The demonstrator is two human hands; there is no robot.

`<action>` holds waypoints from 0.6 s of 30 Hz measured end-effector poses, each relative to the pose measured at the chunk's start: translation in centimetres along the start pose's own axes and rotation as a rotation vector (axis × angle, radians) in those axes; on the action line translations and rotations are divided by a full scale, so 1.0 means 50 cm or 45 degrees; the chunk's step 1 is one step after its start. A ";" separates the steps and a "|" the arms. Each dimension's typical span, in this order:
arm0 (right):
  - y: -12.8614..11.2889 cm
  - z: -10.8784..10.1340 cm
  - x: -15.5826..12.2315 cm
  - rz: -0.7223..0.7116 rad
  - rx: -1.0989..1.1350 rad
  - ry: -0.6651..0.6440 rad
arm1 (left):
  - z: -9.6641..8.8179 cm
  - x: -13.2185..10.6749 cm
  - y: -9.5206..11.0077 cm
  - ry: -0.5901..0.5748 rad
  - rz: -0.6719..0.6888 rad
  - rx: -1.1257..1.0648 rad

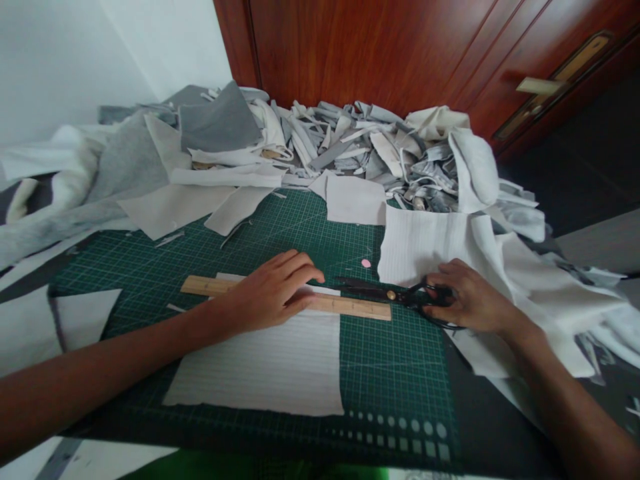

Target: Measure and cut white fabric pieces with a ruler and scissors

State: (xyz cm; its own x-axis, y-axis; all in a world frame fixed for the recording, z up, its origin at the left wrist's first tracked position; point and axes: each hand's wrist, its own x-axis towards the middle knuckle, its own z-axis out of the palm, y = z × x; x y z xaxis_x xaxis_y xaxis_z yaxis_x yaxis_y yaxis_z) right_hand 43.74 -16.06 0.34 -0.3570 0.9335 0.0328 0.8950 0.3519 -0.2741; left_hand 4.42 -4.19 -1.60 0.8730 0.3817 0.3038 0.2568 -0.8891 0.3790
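My left hand [273, 293] rests arched over a wooden ruler [357, 307], thumb on its near side and fingers bent over the far side. Under the ruler lies a pale ribbed fabric piece [270, 367], most of it toward me, with a thin strip showing beyond the ruler. My right hand [460, 297] is closed around the handles of black scissors [391, 294]. Their blades point left, low over the green cutting mat [395, 373], close to the ruler's right part and the fabric's far right corner. Part of the handles is hidden by my fingers.
Grey and white fabric scraps [345, 143] are heaped along the back. Another ribbed cloth [425, 240] lies beyond the scissors, with a pink disc [366, 263] left of it. Loose pieces [85, 317] lie at left. A wooden door [360, 53] stands behind.
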 end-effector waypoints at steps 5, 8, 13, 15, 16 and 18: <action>0.003 0.007 0.008 0.005 -0.038 0.058 | -0.033 -0.025 -0.006 -0.158 0.111 0.204; 0.005 0.011 0.009 -0.012 -0.043 0.092 | -0.052 -0.038 -0.030 -0.145 0.008 0.175; 0.005 0.019 0.009 0.020 -0.065 0.146 | -0.077 -0.033 -0.096 -0.102 -0.128 0.219; 0.006 0.025 0.010 0.057 -0.084 0.190 | -0.086 -0.025 -0.126 -0.084 -0.173 0.226; 0.006 0.027 0.011 0.072 -0.093 0.212 | -0.090 -0.021 -0.139 -0.074 -0.199 0.230; 0.009 0.032 0.012 0.078 -0.101 0.246 | -0.093 -0.012 -0.158 -0.056 -0.251 0.233</action>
State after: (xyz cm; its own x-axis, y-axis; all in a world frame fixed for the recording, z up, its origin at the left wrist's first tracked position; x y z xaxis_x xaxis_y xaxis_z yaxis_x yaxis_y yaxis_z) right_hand 43.50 -15.44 -1.32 -0.2504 0.9465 0.2038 0.9343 0.2914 -0.2052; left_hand -0.07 3.78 -0.70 0.8148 0.5442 0.1998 0.4909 -0.8311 0.2615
